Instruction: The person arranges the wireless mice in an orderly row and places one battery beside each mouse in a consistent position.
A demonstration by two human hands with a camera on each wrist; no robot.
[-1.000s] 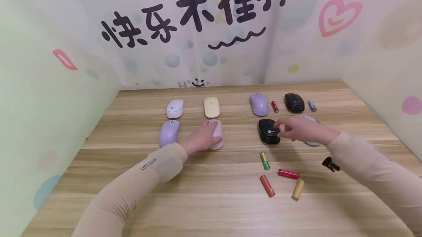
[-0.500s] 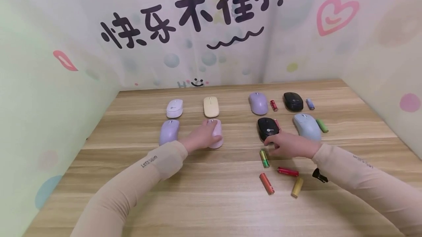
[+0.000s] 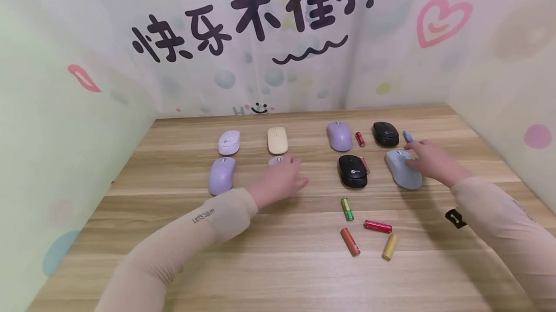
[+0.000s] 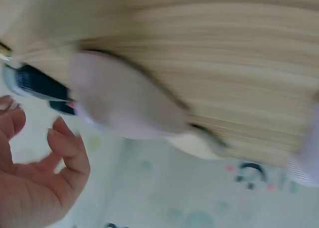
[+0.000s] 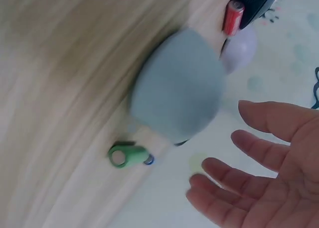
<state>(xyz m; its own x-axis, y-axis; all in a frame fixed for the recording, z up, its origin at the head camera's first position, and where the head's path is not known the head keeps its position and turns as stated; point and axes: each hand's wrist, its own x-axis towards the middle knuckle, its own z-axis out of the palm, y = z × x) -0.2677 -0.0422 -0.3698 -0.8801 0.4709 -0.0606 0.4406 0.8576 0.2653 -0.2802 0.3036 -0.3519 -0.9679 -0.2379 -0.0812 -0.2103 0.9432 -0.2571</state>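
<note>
Blue mouse: rests on the wooden table, right of centre in the head view. Right hand: hovers at the mouse's upper right, holds nothing, with fingers spread and, in the right wrist view, clear of the mouse. Green battery: lies left of centre in that wrist view, near the same mouse. Blue battery: shows just above the right fingertips in the head view

Left hand: hovers near the middle of the head view, grips nothing, with fingers loosely bent and fingertips parted. Pink mouse: sits near the centre of the left wrist view, blurred; mostly hidden behind the left hand in the head view

Left of centre: white mouse above lilac mouse, with cream mouse to the right of the white. Right of centre: purple mouse above black mouse. Below these, lower right of centre: yellow-green battery, orange battery, red battery and gold battery, all lying flat
</note>
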